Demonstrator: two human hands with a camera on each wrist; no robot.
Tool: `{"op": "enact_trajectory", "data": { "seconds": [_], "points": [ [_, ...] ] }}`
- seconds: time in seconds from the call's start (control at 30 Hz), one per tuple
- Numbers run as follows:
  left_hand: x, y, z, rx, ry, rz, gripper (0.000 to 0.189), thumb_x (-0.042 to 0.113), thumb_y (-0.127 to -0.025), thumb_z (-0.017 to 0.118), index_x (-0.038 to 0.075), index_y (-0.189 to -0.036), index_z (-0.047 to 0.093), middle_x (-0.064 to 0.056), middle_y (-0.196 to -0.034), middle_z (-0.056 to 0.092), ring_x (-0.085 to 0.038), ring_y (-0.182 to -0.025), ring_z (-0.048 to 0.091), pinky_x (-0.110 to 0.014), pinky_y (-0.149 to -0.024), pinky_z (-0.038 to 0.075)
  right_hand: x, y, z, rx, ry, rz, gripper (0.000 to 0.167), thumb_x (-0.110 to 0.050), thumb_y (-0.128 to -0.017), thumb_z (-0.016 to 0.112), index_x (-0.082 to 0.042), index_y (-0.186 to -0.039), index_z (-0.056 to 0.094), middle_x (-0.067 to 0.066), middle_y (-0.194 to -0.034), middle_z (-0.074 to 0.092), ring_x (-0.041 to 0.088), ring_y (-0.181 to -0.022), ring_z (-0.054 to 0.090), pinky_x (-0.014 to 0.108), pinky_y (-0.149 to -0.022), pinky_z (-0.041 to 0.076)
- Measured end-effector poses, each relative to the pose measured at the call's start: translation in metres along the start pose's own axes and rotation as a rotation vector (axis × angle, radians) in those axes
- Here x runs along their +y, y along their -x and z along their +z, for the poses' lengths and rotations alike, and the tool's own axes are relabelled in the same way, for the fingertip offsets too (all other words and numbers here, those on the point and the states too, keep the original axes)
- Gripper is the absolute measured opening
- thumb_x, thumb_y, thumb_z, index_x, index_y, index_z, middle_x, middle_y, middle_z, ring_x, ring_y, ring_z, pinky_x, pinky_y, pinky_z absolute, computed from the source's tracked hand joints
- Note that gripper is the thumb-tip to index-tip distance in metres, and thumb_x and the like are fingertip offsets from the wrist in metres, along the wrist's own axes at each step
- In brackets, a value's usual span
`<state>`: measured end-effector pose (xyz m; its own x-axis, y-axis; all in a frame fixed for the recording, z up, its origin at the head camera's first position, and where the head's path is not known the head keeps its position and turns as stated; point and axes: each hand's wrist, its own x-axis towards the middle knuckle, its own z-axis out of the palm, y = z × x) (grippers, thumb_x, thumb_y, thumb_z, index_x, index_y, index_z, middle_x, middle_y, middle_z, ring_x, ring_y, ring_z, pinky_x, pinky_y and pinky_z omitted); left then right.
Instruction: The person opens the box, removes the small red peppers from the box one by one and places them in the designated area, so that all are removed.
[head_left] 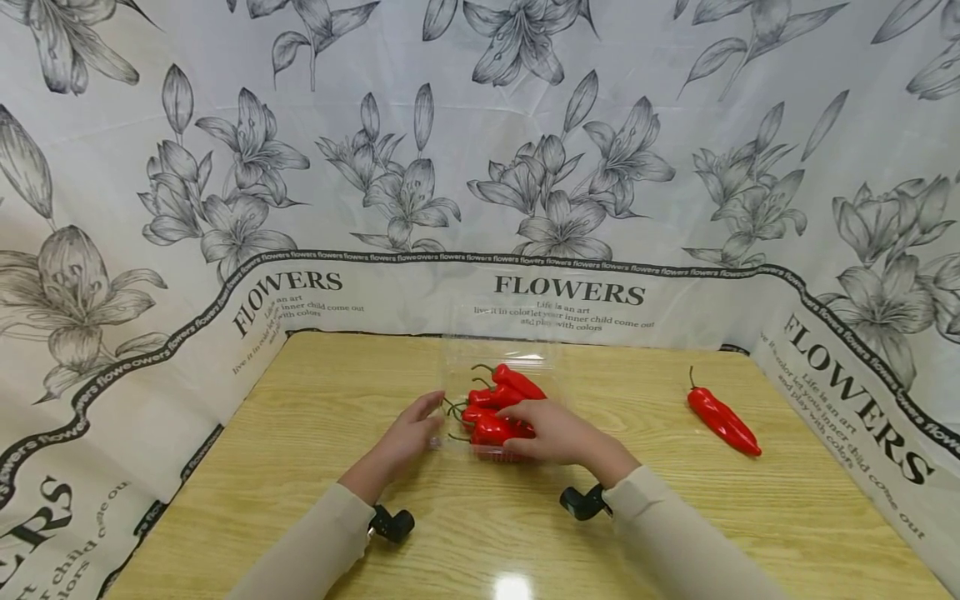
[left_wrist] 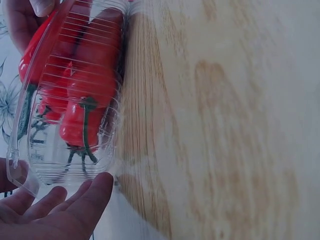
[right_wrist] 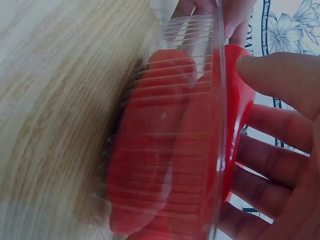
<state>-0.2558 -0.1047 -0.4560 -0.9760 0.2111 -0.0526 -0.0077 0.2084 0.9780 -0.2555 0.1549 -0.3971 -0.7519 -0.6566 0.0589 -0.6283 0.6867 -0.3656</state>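
Note:
Several glossy red peppers (head_left: pixel 517 380) with green stems lie in a clear plastic clamshell box (left_wrist: pixel 55 172), its lid (head_left: pixel 498 321) raised at the back. My right hand (head_left: pixel 551 429) reaches over the box's right side and holds the front red pepper (right_wrist: pixel 239 90), thumb on the near side and fingers on the far side. Part of that pepper is hidden under the hand. My left hand (head_left: pixel 414 429) is at the box's left end, its extended fingers (left_wrist: pixel 90 202) against the clear wall near the stems.
Another red pepper (head_left: pixel 723 421) lies alone on the wooden table (head_left: pixel 322 400) at the right, stem pointing away. White flower-printed cloth (head_left: pixel 405 292) surrounds the table at the back and sides. A black wrist mount (head_left: pixel 583 503) sits below each sleeve.

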Motion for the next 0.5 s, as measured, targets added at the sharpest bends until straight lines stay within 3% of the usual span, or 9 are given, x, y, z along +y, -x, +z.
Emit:
{"op": "enact_trajectory", "data": {
  "seconds": [0.3,0.5],
  "points": [
    [-0.0015,-0.0019,0.0003,0.002,0.000,-0.002,0.050,0.009,-0.102,0.041,0.007,-0.151,0.031,-0.015,-0.158,0.029,-0.037,-0.145,0.027,-0.051,-0.108,0.035,0.0019,-0.0030,0.0046,-0.003,0.017,0.014,0.043,-0.030,-0.089,0.068,-0.008,-0.125,0.064,0.006,-0.123,0.066,0.022,-0.111,0.061,0.044,-0.100,0.047],
    [-0.0012,-0.0020,0.0004,0.004,0.004,0.000,0.050,0.010,-0.102,0.042,0.007,-0.151,0.032,-0.015,-0.158,0.030,-0.036,-0.145,0.028,-0.053,-0.110,0.033,0.0038,-0.0033,0.0077,-0.002,0.007,0.034,0.042,-0.032,-0.089,0.068,-0.011,-0.126,0.064,0.002,-0.119,0.067,0.016,-0.101,0.062,0.041,-0.096,0.049]
  ]
}}
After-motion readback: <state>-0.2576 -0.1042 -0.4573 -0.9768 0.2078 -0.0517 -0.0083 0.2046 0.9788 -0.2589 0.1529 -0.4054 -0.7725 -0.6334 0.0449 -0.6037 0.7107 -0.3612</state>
